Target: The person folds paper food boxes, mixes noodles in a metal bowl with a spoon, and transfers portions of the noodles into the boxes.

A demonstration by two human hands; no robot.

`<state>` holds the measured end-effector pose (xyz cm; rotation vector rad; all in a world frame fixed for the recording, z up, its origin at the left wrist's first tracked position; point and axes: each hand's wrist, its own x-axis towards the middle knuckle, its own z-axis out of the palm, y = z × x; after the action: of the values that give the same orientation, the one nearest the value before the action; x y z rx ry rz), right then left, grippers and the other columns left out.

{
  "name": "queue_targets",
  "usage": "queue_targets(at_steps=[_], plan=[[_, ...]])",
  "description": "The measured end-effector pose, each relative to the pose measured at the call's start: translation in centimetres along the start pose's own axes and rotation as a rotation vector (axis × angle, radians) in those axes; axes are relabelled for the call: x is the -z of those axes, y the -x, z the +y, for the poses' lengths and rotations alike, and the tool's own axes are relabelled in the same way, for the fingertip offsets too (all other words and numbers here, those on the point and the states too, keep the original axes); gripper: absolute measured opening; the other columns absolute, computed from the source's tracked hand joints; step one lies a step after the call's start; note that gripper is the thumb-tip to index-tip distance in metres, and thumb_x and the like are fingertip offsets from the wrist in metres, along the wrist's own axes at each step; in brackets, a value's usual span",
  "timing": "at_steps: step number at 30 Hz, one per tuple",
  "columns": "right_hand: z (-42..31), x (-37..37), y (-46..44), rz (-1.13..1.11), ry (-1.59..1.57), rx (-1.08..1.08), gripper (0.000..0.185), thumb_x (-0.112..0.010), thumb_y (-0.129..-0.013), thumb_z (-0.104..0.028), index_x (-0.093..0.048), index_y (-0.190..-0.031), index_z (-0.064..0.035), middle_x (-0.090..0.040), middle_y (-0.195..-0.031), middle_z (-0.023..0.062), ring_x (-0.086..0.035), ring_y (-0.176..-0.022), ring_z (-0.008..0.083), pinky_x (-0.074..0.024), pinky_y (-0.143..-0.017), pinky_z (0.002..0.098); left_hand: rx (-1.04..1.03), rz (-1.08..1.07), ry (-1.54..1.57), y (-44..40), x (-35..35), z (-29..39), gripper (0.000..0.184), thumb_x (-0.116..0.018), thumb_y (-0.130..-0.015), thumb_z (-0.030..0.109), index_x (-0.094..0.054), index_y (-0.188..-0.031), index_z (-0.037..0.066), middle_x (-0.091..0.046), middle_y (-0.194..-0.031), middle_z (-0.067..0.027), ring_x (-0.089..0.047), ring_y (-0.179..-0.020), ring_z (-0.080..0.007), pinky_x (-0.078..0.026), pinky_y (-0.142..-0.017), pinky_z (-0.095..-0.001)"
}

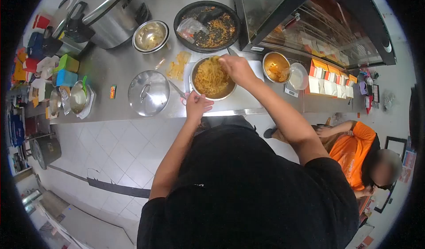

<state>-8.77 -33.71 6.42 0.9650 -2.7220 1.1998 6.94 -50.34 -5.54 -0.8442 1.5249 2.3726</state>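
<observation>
The step in hand was prob the working of the noodles (pixel 209 81) inside the metal bowl (pixel 227 91), which stood on the steel table (pixel 99 78) right in front of the person, near its close edge. The right hand (pixel 237 71) was over the far right part of the bowl, w/ fingers drawn together and pointing down at the noodles; I could not tell if they held a tool, a few noodles or nothing, b/c the hand itself covered this place. The left hand (pixel 198 107) was at the near left rim, w/ fingers partly open & bent; it seemed to steady the bowl, but whether it really pinched the rim I could not tell. In my judgement, the next move called for a firm left hand, so the bowl would not slide, and for a light turn of the right wrist, so the strands would come loose w/o going over the rim. Some care was needed on the left also: what looked like scissors (pixel 178 90) lay just beside the left hand, between the bowl and the lid (pixel 148 94). On the right, well apart from the noodles, a smaller bowl w/ orange food (pixel 278 69) stood near a clear tub (pixel 298 76), so the right elbow had approx enough room
</observation>
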Motion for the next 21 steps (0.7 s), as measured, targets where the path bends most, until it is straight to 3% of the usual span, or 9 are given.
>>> queue_targets(at_steps=[2,5,9,13,14,15,17,19,21], plan=[[2.2,-1.7,0.2,-0.025,0.029,0.306,0.02,-0.061,-0.101,-0.019,-0.071,-0.102,-0.0018,-0.071,-0.092,0.0247,-0.069,-0.086,0.0437,-0.0548,-0.077,0.0492,0.006,0.004,-0.002,0.0,0.0,0.3,0.015,-0.054,-0.108,0.015,-0.041,-0.102,0.01,-0.068,-0.095,-0.0159,-0.076,-0.086,-0.0306,-0.065,-0.069,-0.0402],[3.2,-2.9,1.0,-0.437,0.106,0.185,0.021,-0.06,-0.101,-0.02,-0.071,-0.105,-0.0023,-0.071,-0.093,0.0245,-0.068,-0.087,0.0454,-0.0542,-0.077,0.051,-0.012,0.012,-0.009,0.1,-0.1,0.9,0.015,-0.055,-0.107,0.016,-0.042,-0.104,0.01,-0.068,-0.092,-0.0151,-0.076,-0.081,-0.0276,-0.063,-0.063,-0.0364],[-0.2,1.3,-1.0,-0.42,0.105,0.142,0.029,-0.056,-0.105,-0.026,-0.07,-0.1,-0.0014,-0.071,-0.088,0.0219,-0.069,-0.081,0.0418,-0.0539,-0.076,0.0487,0.005,0.022,-0.099,0.0,0.4,1.6,0.016,-0.057,-0.107,0.017,-0.042,-0.104,0.011,-0.069,-0.089,-0.0138,-0.077,-0.079,-0.026,-0.061,-0.057,-0.0345],[0.9,2.5,-2.5,-0.332,0.094,0.084,0.022,-0.057,-0.102,-0.019,-0.074,-0.107,-0.005,-0.072,-0.091,0.0214,-0.07,-0.089,0.0407,-0.055,-0.081,0.0487,-0.01,0.017,-0.172,-0.5,1.2,1.5,0.021,-0.06,-0.105,0.021,-0.042,-0.102,0.011,-0.068,-0.086,-0.0121,-0.076,-0.075,-0.0238,-0.057,-0.052,-0.0321],[3.4,1.0,-2.4,-0.235,0.072,0.219,0.02,-0.059,-0.098,-0.015,-0.075,-0.108,-0.0082,-0.074,-0.1,0.0173,-0.072,-0.093,0.0362,-0.0571,-0.083,0.0446,-0.034,-0.015,-0.185,-1.6,2.2,0.3,0.023,-0.064,-0.104,0.022,-0.046,-0.11,0.009,-0.068,-0.086,-0.0111,-0.074,-0.07,-0.022,-0.054,-0.049,-0.0306],[5.6,-0.3,-2.5,-0.277,0.05,0.292,0.019,-0.061,-0.096,-0.014,-0.073,-0.108,-0.0034,-0.075,-0.102,0.0169,-0.072,-0.094,0.036,-0.0565,-0.084,0.0438,-0.051,0.021,-0.175,-2.1,2.5,-0.2,0.027,-0.065,-0.103,0.023,-0.047,-0.116,0.007,-0.068,-0.085,-0.0103,-0.073,-0.068,-0.0211,-0.054,-0.049,-0.0302],[8.1,-1.7,-1.6,-0.215,0.22,0.352,0.023,-0.059,-0.09,-0.008,-0.073,-0.108,-0.0062,-0.075,-0.102,0.0159,-0.072,-0.095,0.0347,-0.0541,-0.095,0.044,-0.088,0.025,-0.18,-3.0,2.2,0.1,0.039,-0.066,-0.103,0.022,-0.048,-0.132,0.005,-0.067,-0.08,-0.0084,-0.071,-0.064,-0.02,-0.053,-0.047,-0.0287],[8.4,-1.5,-0.7,-0.187,0.169,0.237,0.018,-0.055,-0.098,-0.013,-0.072,-0.099,-0.0065,-0.073,-0.098,0.019,-0.072,-0.089,0.0367,-0.0559,-0.085,0.049,-0.073,0.009,-0.203,-2.4,2.1,1.0,0.018,-0.061,-0.105,0.016,-0.049,-0.115,0.008,-0.066,-0.078,-0.0089,-0.071,-0.062,-0.0212,-0.051,-0.045,-0.0288],[7.3,-1.2,1.4,-0.015,0.231,-0.067,0.025,-0.053,-0.103,-0.018,-0.07,-0.092,-0.004,-0.073,-0.088,0.0205,-0.071,-0.083,0.0406,-0.056,-0.078,0.0514,-0.051,0.03,-0.124,-1.7,1.8,1.4,0.012,-0.059,-0.105,0.013,-0.047,-0.104,0.012,-0.065,-0.076,-0.0082,-0.069,-0.061,-0.0212,-0.048,-0.044,-0.0283]])
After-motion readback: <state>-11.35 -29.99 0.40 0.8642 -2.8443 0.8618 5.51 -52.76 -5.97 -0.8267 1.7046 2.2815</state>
